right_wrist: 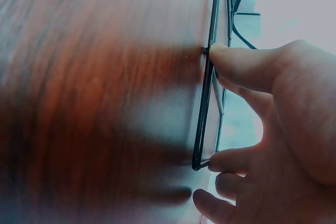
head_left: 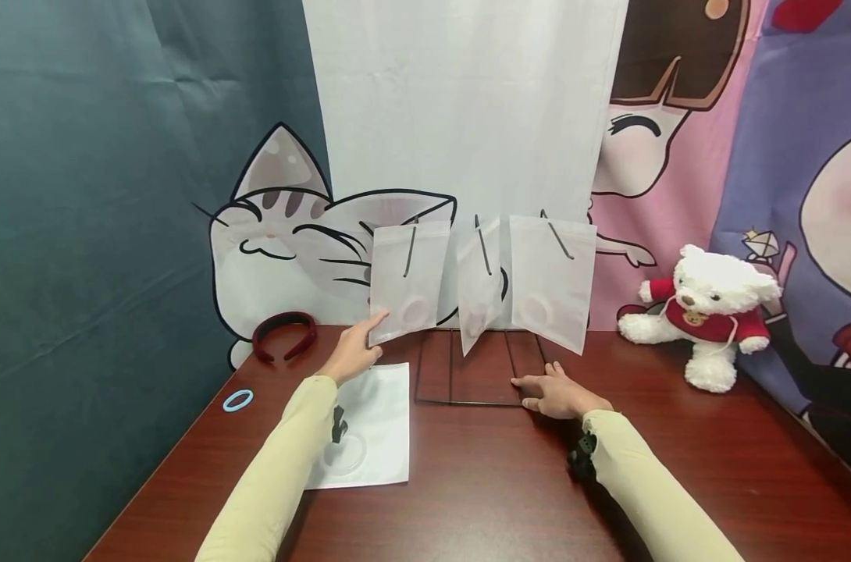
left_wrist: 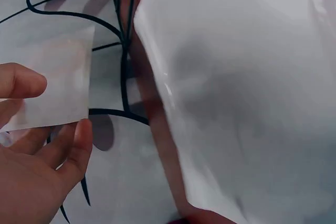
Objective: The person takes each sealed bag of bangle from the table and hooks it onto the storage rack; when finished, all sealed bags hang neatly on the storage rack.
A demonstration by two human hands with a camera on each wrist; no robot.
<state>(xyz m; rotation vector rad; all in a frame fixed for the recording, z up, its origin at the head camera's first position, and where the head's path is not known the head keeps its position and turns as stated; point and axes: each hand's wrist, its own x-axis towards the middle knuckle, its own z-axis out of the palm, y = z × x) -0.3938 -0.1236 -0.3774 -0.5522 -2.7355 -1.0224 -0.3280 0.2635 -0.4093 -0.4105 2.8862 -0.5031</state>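
Note:
Three white pouches hang from black hooks: the left pouch [head_left: 409,273], the middle pouch [head_left: 478,293] and the right pouch [head_left: 553,281]. A pale ring shape shows through the left and right ones. My left hand [head_left: 353,351] pinches the lower left corner of the left pouch, one finger in front and other fingers at the bottom edge, as the left wrist view shows. My right hand [head_left: 559,394] rests, fingers spread, on the front right corner of a black wire rack base [head_left: 468,403]. In the right wrist view, the thumb touches the front wire [right_wrist: 205,98].
Under my left forearm lies a larger white pouch [head_left: 390,437] with a clear ring shape on it. A blue ring [head_left: 238,400] and a dark red headband [head_left: 283,318] lie at the left. At the right sits a white teddy bear [head_left: 710,316]. Printed curtains [head_left: 468,101] stand behind.

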